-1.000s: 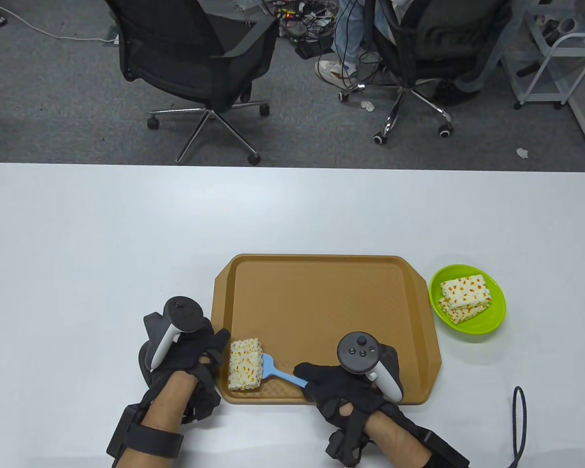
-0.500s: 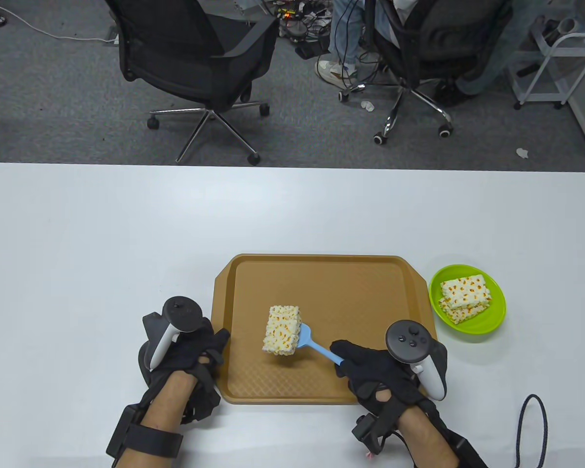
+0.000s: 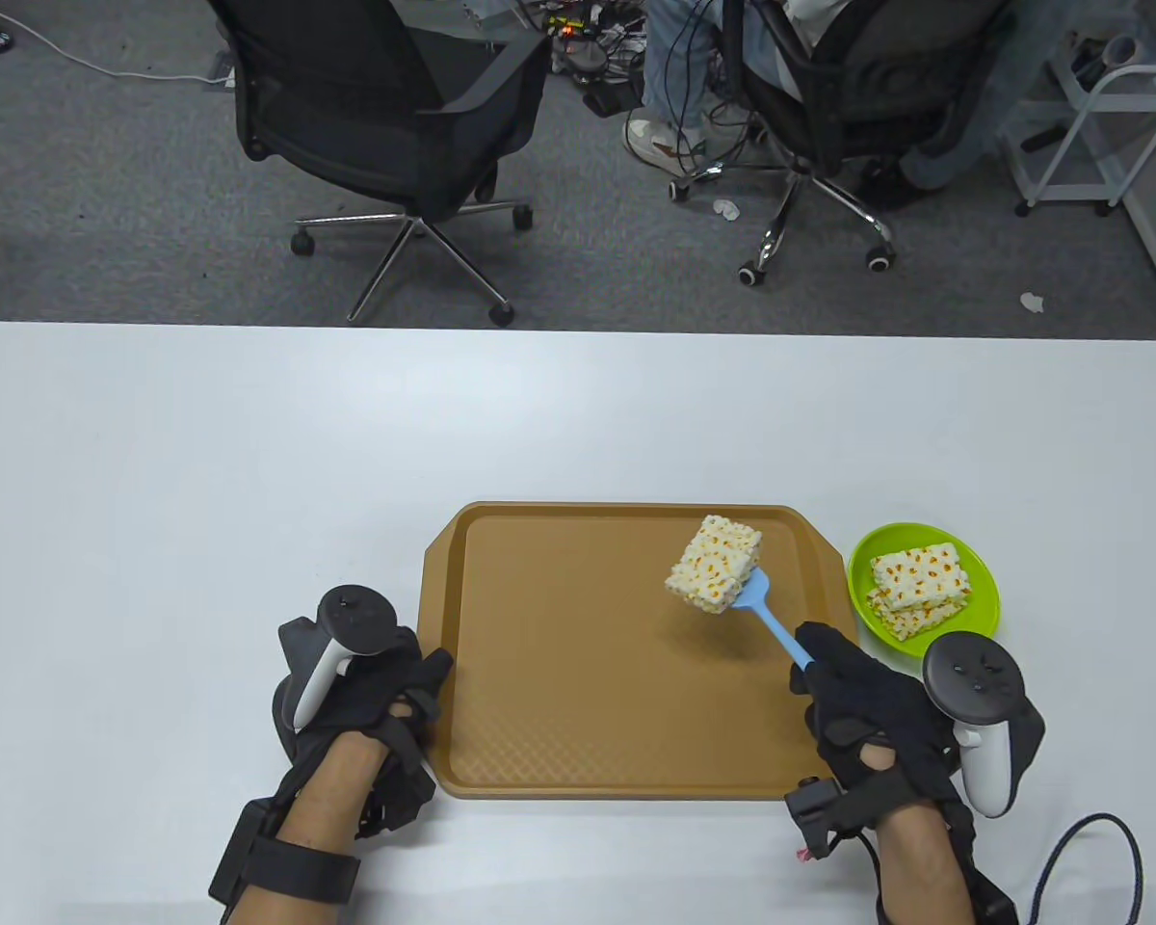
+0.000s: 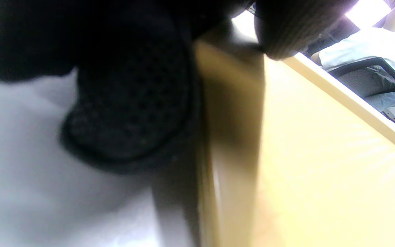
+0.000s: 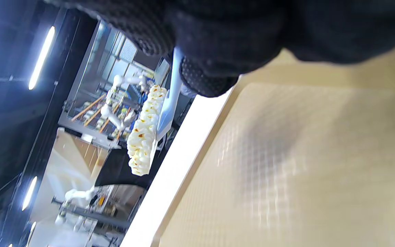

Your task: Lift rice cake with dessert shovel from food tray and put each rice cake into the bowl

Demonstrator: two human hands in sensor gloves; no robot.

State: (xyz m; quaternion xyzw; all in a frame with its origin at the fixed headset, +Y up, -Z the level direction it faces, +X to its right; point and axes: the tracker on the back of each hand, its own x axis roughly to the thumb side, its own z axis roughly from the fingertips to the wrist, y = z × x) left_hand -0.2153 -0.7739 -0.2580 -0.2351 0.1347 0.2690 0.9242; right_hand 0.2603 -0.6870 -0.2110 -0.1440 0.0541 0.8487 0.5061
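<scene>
Rice cake carried across the tray toward the bowl

Since a second ago the right hand (image 3: 867, 708) has swung from the tray's near left corner to its far right part, taking the shovel (image 3: 769, 617) and the rice cake (image 3: 714, 564) with it; the cake now rides on the blue blade, lifted clear above the brown tray (image 3: 578, 771), just left of the green bowl (image 3: 978, 631); the right fingers are curled tight round the shovel's handle. Two more rice cakes (image 3: 918, 578) lie stacked in the bowl, which stands on the white table (image 3: 202, 482) beside the tray's right edge; the left hand (image 3: 366, 689) has not shifted, its thumb on the tray's left rim, whether it grips the rim I cannot tell.
</scene>
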